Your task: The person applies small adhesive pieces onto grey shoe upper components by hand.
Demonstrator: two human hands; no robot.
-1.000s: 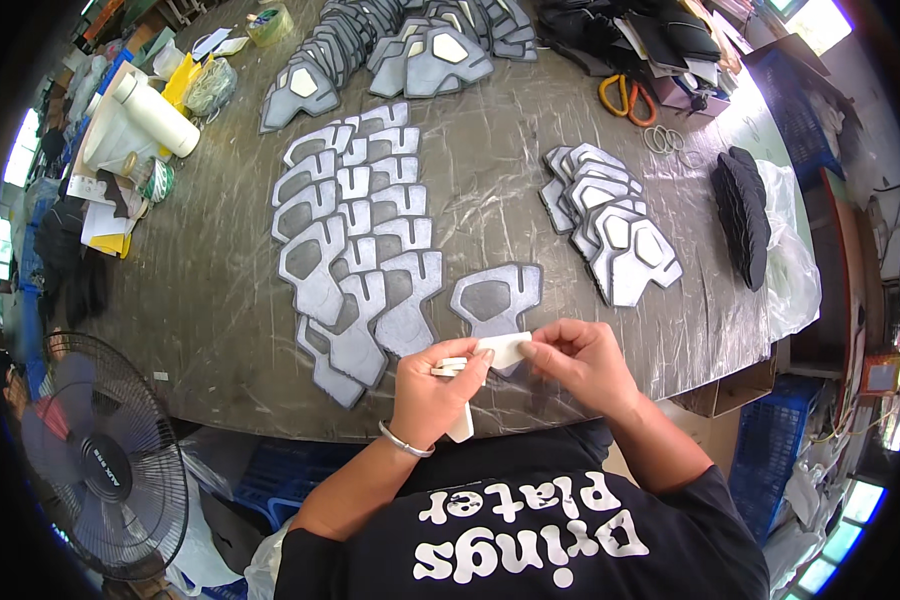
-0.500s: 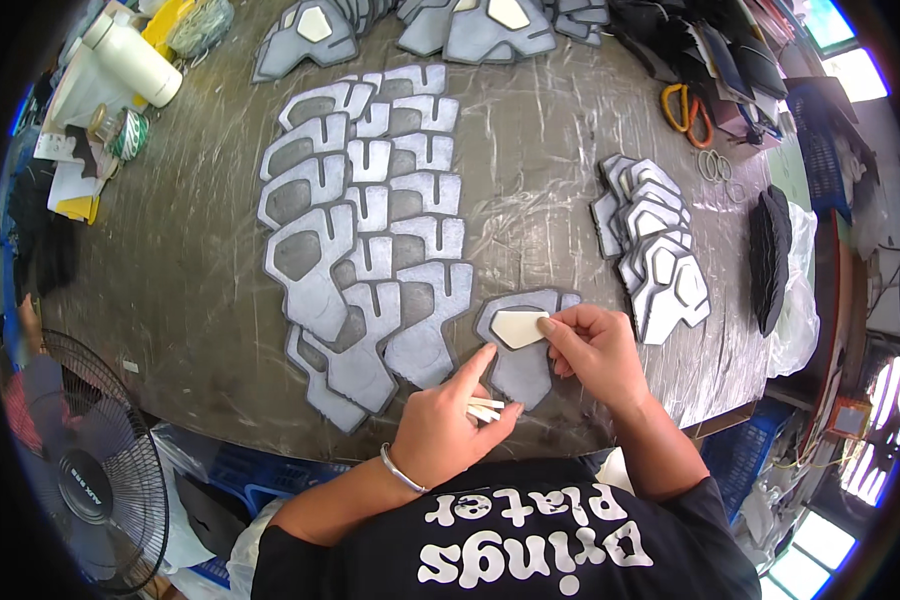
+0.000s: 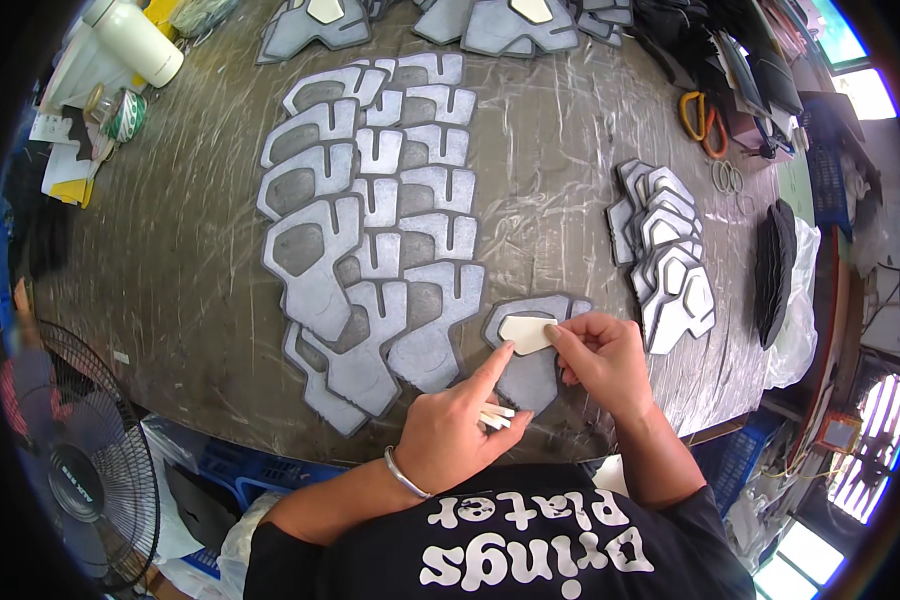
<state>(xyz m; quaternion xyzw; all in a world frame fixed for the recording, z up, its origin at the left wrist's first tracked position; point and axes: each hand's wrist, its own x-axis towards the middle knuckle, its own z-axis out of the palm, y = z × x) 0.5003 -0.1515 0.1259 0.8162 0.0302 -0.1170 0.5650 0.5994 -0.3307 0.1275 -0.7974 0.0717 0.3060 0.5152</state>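
Note:
A grey foam cut-out piece [image 3: 532,372] lies on the table's near edge. A small cream patch [image 3: 525,333] sits on its upper part. My right hand [image 3: 602,364] pinches the patch's right end against the grey piece. My left hand [image 3: 462,432] presses its index fingertip on the patch's lower left edge and keeps a few white strips [image 3: 495,417] tucked under its other fingers. To the left lies a long overlapping row of grey foam pieces [image 3: 370,230].
A stack of smaller grey pieces [image 3: 670,260] sits right of my hands, with black pieces [image 3: 775,270] beyond it. Orange-handled scissors [image 3: 700,120] lie at the far right. A white roll [image 3: 135,40] and tape [image 3: 123,112] are far left. A fan [image 3: 80,470] stands below the table edge.
The patch was held in both hands above the table edge; it has since been laid onto the grey piece, and my fingers now press it down.

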